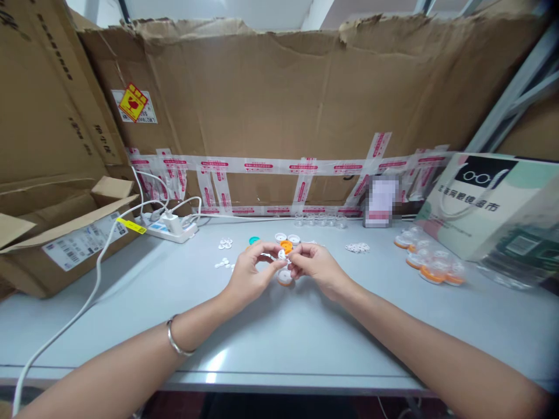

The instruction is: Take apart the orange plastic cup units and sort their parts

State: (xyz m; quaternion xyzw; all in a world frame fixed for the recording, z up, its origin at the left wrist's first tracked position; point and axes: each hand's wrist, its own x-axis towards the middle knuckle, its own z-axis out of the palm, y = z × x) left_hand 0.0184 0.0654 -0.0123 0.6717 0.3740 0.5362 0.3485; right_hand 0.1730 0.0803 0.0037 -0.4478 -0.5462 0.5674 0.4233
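Observation:
Over the middle of the table, my left hand (253, 269) pinches a small white plastic part (282, 255) between thumb and fingertips. My right hand (317, 265) meets it from the other side, fingers pressed together at the part's edge; whatever they grip is too small to make out. Just behind the fingertips lies an orange round cap (286, 245), partly covered. A white disc with an orange rim (285, 277) rests on the table below the hands. Two white round caps (293, 239) and a teal cap (254, 240) sit farther back.
Small white pieces (224, 263) lie left of my hands, and a pile of them (358, 248) to the right. Clear round pieces (321, 220) line the back. Orange-and-clear assemblies (434, 267) stand near a bag (471, 203). A power strip (172, 228), phone (381, 202) and open carton (65, 233) surround the area.

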